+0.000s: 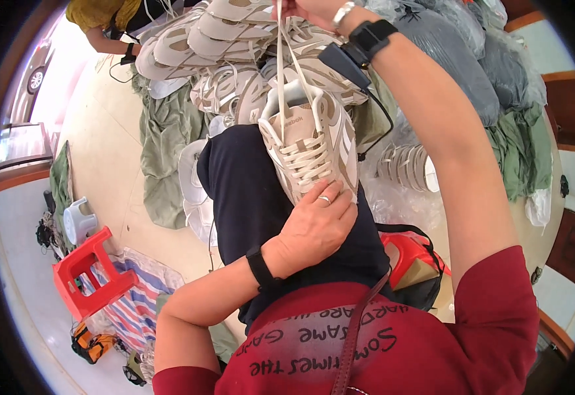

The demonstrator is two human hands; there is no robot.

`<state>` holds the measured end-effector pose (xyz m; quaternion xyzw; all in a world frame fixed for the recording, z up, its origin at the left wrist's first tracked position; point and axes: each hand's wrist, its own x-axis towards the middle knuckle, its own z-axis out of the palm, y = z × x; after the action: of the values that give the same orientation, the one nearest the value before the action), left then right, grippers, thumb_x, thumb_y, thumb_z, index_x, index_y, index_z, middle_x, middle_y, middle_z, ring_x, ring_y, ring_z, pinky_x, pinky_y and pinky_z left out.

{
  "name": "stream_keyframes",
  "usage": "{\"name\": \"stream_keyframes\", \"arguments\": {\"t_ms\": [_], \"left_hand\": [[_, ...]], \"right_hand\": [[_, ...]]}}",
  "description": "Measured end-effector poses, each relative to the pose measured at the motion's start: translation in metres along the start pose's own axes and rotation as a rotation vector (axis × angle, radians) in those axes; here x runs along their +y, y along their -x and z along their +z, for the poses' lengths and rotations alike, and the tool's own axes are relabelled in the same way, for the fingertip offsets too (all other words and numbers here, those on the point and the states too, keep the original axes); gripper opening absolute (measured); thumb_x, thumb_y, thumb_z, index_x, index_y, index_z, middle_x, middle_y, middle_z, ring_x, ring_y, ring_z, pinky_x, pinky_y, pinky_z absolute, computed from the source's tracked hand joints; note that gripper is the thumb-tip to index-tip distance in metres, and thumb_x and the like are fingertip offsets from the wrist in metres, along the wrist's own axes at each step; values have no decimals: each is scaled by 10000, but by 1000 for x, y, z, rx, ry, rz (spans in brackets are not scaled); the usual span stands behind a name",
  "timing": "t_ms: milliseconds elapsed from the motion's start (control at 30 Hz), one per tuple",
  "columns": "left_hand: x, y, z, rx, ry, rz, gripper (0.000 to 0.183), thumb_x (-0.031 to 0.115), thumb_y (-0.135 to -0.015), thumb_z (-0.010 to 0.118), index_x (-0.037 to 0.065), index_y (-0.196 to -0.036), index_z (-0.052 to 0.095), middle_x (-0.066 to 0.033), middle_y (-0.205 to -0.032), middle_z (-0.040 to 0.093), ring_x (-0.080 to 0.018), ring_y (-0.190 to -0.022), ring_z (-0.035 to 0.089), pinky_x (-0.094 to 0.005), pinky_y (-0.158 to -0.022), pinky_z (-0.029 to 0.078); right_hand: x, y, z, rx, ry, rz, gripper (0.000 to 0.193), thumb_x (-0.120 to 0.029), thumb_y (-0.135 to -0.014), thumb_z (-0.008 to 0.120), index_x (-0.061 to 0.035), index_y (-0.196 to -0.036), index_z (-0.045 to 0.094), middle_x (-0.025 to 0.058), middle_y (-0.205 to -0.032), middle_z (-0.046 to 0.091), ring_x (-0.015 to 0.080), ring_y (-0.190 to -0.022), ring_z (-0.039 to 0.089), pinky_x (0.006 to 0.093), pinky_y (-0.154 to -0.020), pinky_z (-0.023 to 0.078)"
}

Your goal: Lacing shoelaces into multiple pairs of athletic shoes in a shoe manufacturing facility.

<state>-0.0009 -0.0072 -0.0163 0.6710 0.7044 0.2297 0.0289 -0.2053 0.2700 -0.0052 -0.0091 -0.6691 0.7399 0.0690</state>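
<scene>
A beige and white sneaker point(344, 141) rests on my dark-trousered lap, its opening facing away from me. Flat cream laces point(307, 158) criss-cross over its front. My left hand point(317, 224) is closed over the toe end, a ring on one finger. At the top edge of the view, my right hand point(310, 10) grips the two loose lace ends point(281, 62), which run taut upward from the top eyelets. The right hand is partly cut off by the frame. Part of the shoe's toe is hidden under my left hand.
Many similar sneakers point(228, 39) are heaped just beyond my knees. Grey plastic bags point(442, 59) bulge at the far right. A red stool point(96, 276) lies at left, near a striped sheet point(142, 283). Another person's arm point(109, 43) shows at the far left.
</scene>
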Motion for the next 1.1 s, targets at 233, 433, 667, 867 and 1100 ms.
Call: {"name": "stream_keyframes", "arguments": {"t_ms": [233,433,667,867,1100], "left_hand": [[-2,0,-4,33,78,-27,216,126,-791,658,33,-986,652,-92,-1051,627,-267,-1036,606,-411,-954,486],[-68,5,-40,494,558,-630,327,88,-882,671,25,-1194,595,-71,-1086,637,-175,-941,634,-292,-808,522],[-128,-17,-62,246,946,-580,266,199,-977,582,20,-1170,621,-76,-1173,632,-141,-1119,549,-304,-997,414],[-128,-19,-62,186,1143,-440,355,284,-1041,431,10,-1008,654,-115,-1237,626,-191,-1199,518,-333,-1073,337],[-134,-16,-71,323,1446,-314,406,290,-1039,357,-14,-980,619,-213,-1286,576,-223,-1243,487,-365,-1069,344]], "right_hand": [[1,3,13,-17,467,-252,348,-306,-968,473,-40,-789,611,55,-640,596,153,-561,594,291,-511,460],[-45,42,22,-45,125,-56,338,-296,-1010,468,-52,-845,634,5,-703,591,93,-601,537,231,-574,448],[-94,55,83,-258,247,-125,345,-302,-1016,477,-38,-871,645,6,-720,600,87,-652,565,238,-632,479],[-85,58,87,-365,892,-365,326,-254,-985,478,-33,-846,673,74,-731,657,132,-635,619,268,-593,493],[-50,152,39,-382,1014,-155,160,-186,-900,616,-40,-966,617,67,-937,606,213,-897,596,339,-785,479]]}}
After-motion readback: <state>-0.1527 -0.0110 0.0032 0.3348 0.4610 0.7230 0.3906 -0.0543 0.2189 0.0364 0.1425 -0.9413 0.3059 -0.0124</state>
